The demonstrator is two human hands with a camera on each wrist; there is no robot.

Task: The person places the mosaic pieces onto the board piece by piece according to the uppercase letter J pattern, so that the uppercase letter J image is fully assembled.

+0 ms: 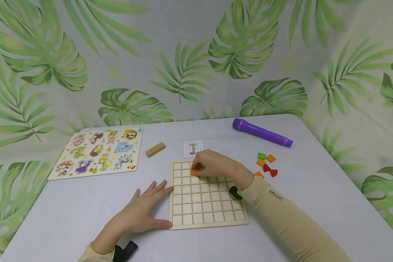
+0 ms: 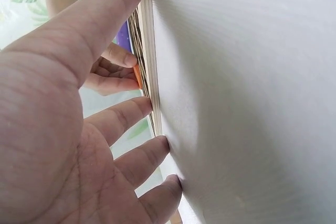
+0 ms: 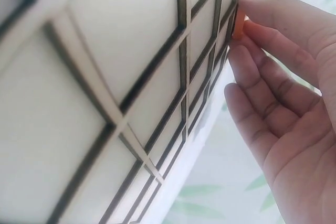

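My right hand (image 1: 215, 165) pinches an orange square tile (image 1: 194, 171) between thumb and fingers, over a cell near the back left of the wooden grid board (image 1: 202, 208). In the right wrist view the tile (image 3: 239, 22) stands at the board's surface, the other fingers loosely bent beside it. My left hand (image 1: 141, 214) is spread on the table, its thumb and a fingertip against the board's left edge. Just behind the board lies a small pattern card (image 1: 186, 149) printed with a figure of orange, green and red cells.
Right of the board lie loose pieces, among them a green tile (image 1: 261, 156), an orange tile (image 1: 270, 158) and a red piece (image 1: 273, 173). A purple microphone-shaped tube (image 1: 262, 133) lies behind them. Back left are a wooden block (image 1: 155, 149) and an animal puzzle board (image 1: 111, 171).
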